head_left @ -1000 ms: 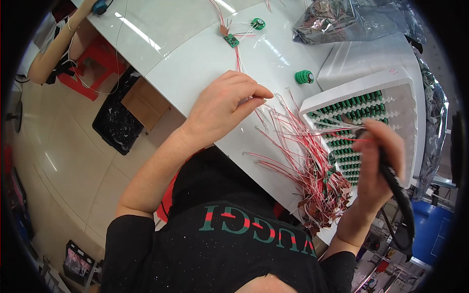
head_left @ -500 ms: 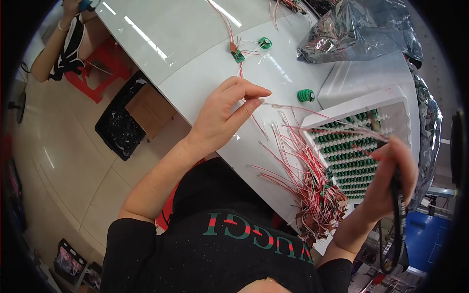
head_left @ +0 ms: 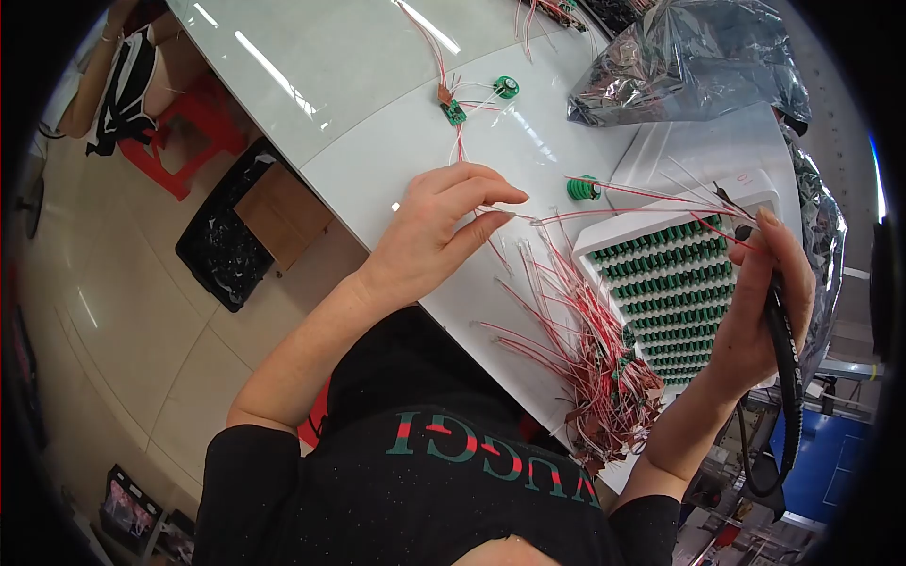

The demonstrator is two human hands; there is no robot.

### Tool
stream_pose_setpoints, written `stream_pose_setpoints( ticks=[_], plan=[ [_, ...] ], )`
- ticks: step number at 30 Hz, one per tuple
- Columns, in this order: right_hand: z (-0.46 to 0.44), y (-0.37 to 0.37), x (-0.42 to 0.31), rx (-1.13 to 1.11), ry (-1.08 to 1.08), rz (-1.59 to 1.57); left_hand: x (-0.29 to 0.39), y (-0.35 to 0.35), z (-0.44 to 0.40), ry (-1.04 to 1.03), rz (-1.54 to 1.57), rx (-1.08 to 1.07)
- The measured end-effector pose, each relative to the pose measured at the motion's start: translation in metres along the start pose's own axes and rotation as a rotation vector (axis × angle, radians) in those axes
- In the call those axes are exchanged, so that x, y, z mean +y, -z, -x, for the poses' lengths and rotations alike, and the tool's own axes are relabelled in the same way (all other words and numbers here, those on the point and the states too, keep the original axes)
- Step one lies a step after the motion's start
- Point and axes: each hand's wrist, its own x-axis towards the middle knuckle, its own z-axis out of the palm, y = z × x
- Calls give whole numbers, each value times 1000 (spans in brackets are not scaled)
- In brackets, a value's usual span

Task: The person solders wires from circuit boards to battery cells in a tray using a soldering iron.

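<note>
My left hand (head_left: 439, 226) is above the near part of the table, thumb and forefinger bent around the end of a thin wire. Red and white wires (head_left: 642, 200) stretch from there to my right hand (head_left: 766, 297), whose fingers are closed on their bunched ends over the tray's upper right corner. A black corded tool (head_left: 786, 344) is also in the right hand, its cord looping down; its exact kind is unclear. Below the wires lies a tangled pile of red and white wires (head_left: 599, 349) with small circuit boards. A green coil-like part (head_left: 583, 188) stands behind the stretched wires.
A white foam tray (head_left: 604, 274) holds rows of green parts. Beyond are a small wired circuit board (head_left: 453, 111), a green round part (head_left: 507, 87) and a silver bag (head_left: 689, 71). At left a person (head_left: 127, 90) sits near a red stool (head_left: 193, 137) and black crate (head_left: 226, 236).
My right hand has risen slightly and turned, bringing the wire bunch higher above the tray. The stretched wires now fan out across the green coil-like part. My left hand has dipped slightly.
</note>
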Motion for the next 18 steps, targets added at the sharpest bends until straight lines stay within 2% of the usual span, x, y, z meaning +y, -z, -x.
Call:
stream_pose_setpoints(
  ticks=[3,6,12,18],
  plan=[
    [-1,1,2,1,-6,12,1,1,1,-36,-130,-48],
    [1,-4,0,12,-21,13,-3,3,2,-23,-111,-63],
    [2,-16,-4,-143,30,64,0,4,1,9,-52,-39],
    [2,-27,-7,-164,99,65,-2,4,2,21,-15,-17]
  ],
)
